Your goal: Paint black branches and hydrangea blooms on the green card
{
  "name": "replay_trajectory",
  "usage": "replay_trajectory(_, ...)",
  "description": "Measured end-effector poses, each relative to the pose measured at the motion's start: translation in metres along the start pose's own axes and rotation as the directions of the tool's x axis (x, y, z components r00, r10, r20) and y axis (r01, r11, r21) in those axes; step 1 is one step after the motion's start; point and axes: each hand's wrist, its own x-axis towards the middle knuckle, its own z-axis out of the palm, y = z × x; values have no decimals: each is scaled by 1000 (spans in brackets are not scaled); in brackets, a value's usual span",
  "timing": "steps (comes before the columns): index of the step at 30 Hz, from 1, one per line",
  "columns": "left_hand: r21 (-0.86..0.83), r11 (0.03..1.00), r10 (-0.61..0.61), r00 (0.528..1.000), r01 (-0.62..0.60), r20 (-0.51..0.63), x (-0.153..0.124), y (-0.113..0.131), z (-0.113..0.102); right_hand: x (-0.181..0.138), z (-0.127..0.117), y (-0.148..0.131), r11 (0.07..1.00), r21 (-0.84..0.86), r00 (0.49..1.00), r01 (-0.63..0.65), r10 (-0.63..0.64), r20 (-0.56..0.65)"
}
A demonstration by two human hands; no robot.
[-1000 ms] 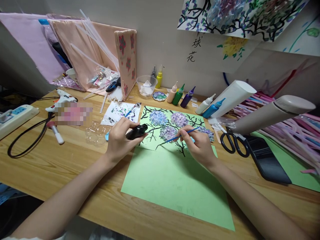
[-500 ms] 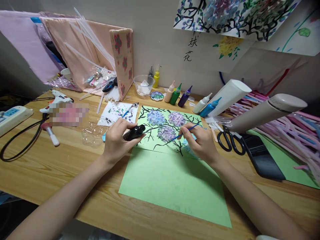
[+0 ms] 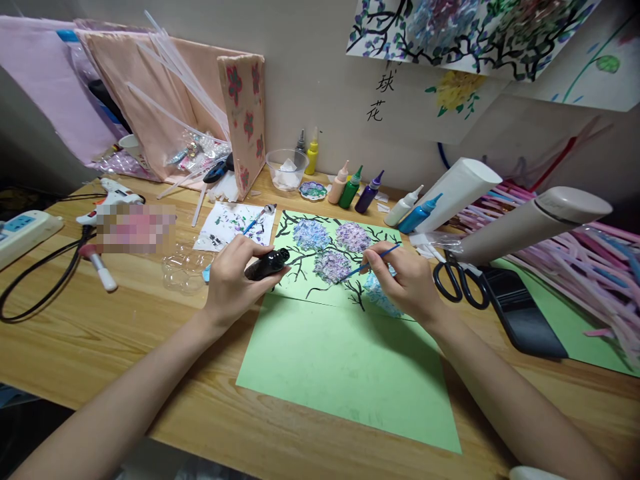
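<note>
Wooden table (image 3: pixel 165 373) | green paper (image 3: pixel 350 373) on it | pictures (image 3: pixel 390 33) on grey wall (image 3: pixel 310 80)

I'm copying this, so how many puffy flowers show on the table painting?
4 show: blue flower upper left, purple flower upper right, darker purple flower below them, light-blue flower partly behind the right hand. That hand may hide more.

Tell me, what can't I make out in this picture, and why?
All in the head view:
Light-blue flower: partly covered by the right hand.
Black bottle: lower end hidden in the left hand.
Blue brush: tip too small to tell whether it touches paper.
Pink patch: blurred into blocks.
Upper wall painting: cut off by the top edge.
</note>
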Motion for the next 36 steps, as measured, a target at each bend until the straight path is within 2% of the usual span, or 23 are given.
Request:
replay_trajectory(5,-6,1000,4,1000,-3,4,-1,-2,0,1,-5,-2,1000,17,1000,8,-8,-20)
replay_trajectory(8,-7,1000,-7,1000,7,21,0,-1,0,1,-13,-9,995,89,997,-44,49,-53)
replay_trajectory(11,-5,1000,-22,997,22,72,-1,-1,1,1,-18,-17,962,245,967,-119,168,-190)
replay_trajectory(13,-7,1000,-15,994,16,107,-2,-1,2,2,-20,-23,927,360,932,-106,220,-290)
replay_trajectory(15,-10,1000,-7,991,8,131,-3,-1,4,3,-20,-27,896,440,927,-56,211,-310)
replay_trajectory(18,-10,1000,-17,987,19,161,-5,-2,5,3,-20,-31,885,464,962,22,107,-250)
replay_trajectory(22,-6,1000,-20,983,22,184,-6,-1,5,0,-19,-34,902,431,994,30,17,-105)
replay_trajectory(29,-29,999,21,979,-15,205,-8,1,5,-2,-15,-37,897,441,998,42,-59,24)
replay_trajectory(36,-69,996,74,978,-61,194,-7,4,4,1,-12,-40,896,443,995,38,-74,64)
